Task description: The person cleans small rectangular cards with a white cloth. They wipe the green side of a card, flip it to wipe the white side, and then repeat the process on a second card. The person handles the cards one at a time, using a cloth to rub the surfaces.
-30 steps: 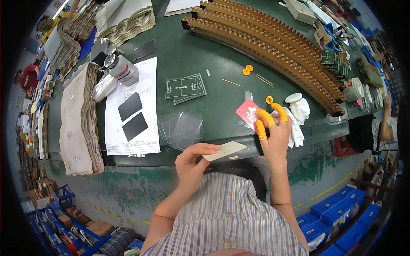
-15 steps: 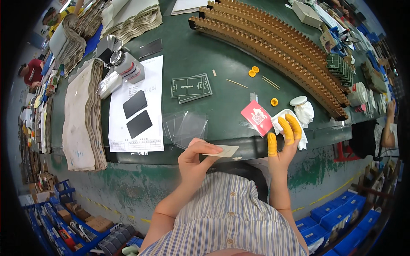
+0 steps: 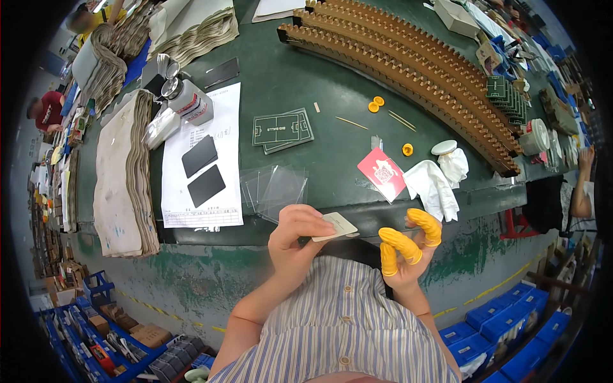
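At the far left, a tall stack of pale fabric sheets (image 3: 121,179) is laid along the near edge of the green table (image 3: 332,83). Just right of it a white paper form (image 3: 203,159) is spread, with two dark rectangular plates (image 3: 201,169) resting on it, and a pile of clear plastic squares (image 3: 276,190) lies beside the form.

Near the table's front edge, a small cream-coloured card (image 3: 336,226) is pinched at its left end between the thumb and fingers of the left hand (image 3: 297,246), so that hand is closed on it. The card is held in the air, just in front of the table edge and above the striped shirt. It is judged to be light, thin and fairly stiff, though easily bent or creased; it would best be taken by its edges or a corner, the flat face being left untouched.

To the right, the right hand (image 3: 408,252) is held open and empty, its fingertips covered by orange finger cots (image 3: 401,242). Farther right on the table a red and white packet (image 3: 383,173) and a white cloth glove (image 3: 437,182) are seen.
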Available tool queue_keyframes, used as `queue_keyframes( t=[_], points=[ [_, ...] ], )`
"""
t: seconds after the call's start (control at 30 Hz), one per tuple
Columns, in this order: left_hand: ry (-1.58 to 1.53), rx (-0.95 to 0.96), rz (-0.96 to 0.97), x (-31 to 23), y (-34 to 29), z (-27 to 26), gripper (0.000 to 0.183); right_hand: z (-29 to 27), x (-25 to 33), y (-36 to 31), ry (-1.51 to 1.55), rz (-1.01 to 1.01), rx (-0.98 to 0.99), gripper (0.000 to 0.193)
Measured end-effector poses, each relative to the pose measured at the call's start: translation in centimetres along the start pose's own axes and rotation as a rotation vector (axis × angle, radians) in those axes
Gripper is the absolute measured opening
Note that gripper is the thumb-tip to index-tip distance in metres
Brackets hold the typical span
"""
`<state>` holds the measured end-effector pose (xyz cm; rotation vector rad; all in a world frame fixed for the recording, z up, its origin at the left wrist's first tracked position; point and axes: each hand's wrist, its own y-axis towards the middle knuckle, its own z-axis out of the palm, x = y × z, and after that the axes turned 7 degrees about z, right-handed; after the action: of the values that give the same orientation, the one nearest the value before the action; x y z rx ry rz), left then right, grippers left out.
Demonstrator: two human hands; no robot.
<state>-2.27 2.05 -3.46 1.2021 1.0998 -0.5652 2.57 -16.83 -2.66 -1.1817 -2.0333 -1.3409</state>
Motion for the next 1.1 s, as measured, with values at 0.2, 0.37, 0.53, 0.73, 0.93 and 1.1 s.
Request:
queue_keyframes(
  t=[0.2,0.37,0.53,0.73,0.93,1.1],
  points=[
    [0.062,0.034,0.056,-0.1,0.0,-0.2,0.022,0.4,0.5,0.1,0.136,-0.048,0.029,0.033],
    [0.148,0.073,0.026,-0.6,-0.2,-0.1,0.025,0.8,1.0,-0.1,0.336,0.035,0.145,0.041],
    [0.249,0.071,-0.014,-1.3,-0.3,0.3,0.025,1.0,1.3,-0.8,0.441,0.190,0.281,0.041],
    [0.299,0.177,0.204,-1.1,0.3,0.1,0.024,1.4,0.9,-0.3,0.263,-0.110,0.143,0.042],
    [0.384,0.155,0.243,-1.2,0.6,0.0,0.020,0.4,0.9,-0.6,-0.022,-0.199,0.110,0.038],
    [0.411,0.173,0.250,-1.4,0.7,-0.1,0.019,0.7,1.2,-0.5,-0.076,-0.175,0.124,0.037]
  ],
)
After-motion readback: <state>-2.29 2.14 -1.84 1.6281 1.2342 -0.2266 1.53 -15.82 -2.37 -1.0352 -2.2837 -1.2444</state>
